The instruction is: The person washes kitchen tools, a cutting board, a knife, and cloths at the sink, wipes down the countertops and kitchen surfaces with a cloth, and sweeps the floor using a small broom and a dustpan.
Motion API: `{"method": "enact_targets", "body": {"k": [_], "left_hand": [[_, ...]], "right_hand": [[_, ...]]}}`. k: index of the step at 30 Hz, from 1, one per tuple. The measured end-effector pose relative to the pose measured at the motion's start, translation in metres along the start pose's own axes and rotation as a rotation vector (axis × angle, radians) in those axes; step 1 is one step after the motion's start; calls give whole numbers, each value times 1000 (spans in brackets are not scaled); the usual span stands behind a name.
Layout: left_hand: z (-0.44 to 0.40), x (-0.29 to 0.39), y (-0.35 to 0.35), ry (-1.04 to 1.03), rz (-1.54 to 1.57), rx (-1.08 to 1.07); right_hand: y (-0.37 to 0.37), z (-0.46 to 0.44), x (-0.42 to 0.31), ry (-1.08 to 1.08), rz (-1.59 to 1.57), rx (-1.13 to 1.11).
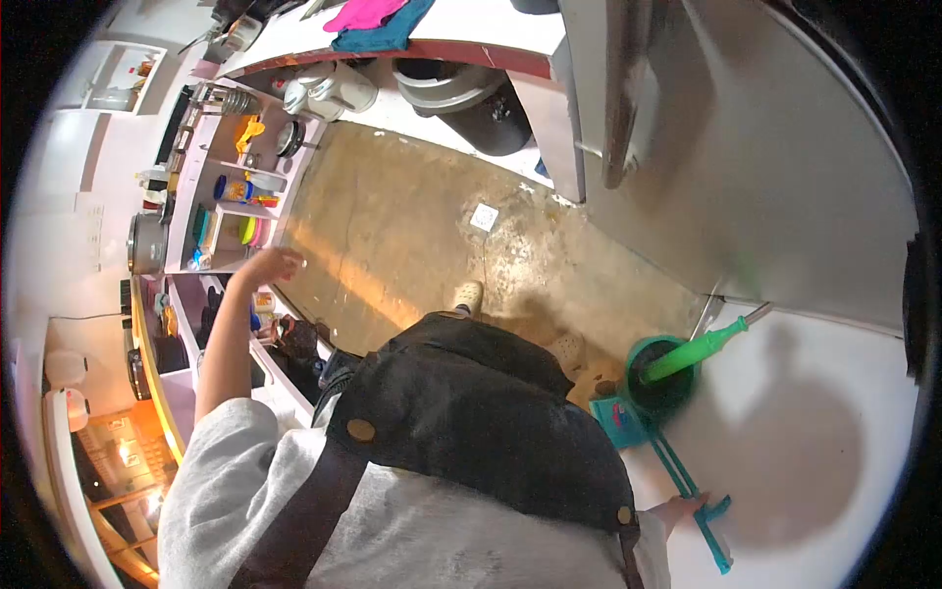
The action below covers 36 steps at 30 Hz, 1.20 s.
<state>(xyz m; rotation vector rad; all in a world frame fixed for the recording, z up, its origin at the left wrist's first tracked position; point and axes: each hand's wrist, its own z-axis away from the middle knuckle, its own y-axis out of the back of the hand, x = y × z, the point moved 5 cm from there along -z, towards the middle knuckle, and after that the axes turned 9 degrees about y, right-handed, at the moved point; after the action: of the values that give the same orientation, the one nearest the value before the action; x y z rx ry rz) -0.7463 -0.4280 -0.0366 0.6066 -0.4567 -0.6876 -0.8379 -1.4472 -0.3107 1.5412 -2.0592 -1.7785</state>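
My left hand (273, 265) reaches out in front of the shelf unit on the left. Its fingers are loosely bent and I see nothing in them. Low on the right, my right hand (679, 508) is closed around the end of a teal long-handled tool (671, 465), by its crosspiece. The handle runs up towards a teal box-shaped piece (616, 422) near the floor; whether they are joined I cannot tell. Right beside it stands a green bucket (630, 368), dark inside, with a bright green handle (697, 351) leaning out of it.
Shelves (221, 182) with pots, bowls and bottles line the left side. Under the curved counter (471, 51) stand a black lidded bin (491, 118) and white containers (339, 90). A large grey panel (785, 167) rises on the right. A white square (483, 217) lies on the floor.
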Motion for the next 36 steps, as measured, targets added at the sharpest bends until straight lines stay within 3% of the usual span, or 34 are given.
{"method": "enact_targets", "body": {"k": [2,5,6,9,12,15,16,19,22,27,29,32,34,36], "left_hand": [[34,61,6,296,-6,128],[12,51,-6,67,44,40],[11,55,-10,80,123,33],[28,104,-13,80,-130,87],[33,104,-3,-36,-125,130],[39,86,9,-152,-81,138],[42,85,17,-201,-70,151],[50,59,40,-274,33,118],[60,9,68,-480,16,183],[94,-55,114,-766,291,294],[117,-66,133,-1036,570,195],[182,-97,173,-1246,1183,-44],[205,-121,196,-1395,1357,-149],[215,-139,215,-1517,1437,-243]], "right_hand": [[-4,3,11,176,-16,-41],[-3,11,18,333,-140,-125],[2,14,5,298,-206,-148],[39,29,-15,-532,-581,19],[79,28,-61,-460,-644,87],[99,12,-144,-483,-757,-151],[104,13,-192,-365,-757,-257],[107,42,-350,-292,-737,-418],[94,96,-484,-162,-781,-652],[40,253,-696,128,-900,-1123],[14,325,-765,302,-894,-1283],[-13,424,-839,596,-840,-1490],[-25,483,-884,617,-767,-1696],[-64,532,-916,665,-967,-1927]]}}
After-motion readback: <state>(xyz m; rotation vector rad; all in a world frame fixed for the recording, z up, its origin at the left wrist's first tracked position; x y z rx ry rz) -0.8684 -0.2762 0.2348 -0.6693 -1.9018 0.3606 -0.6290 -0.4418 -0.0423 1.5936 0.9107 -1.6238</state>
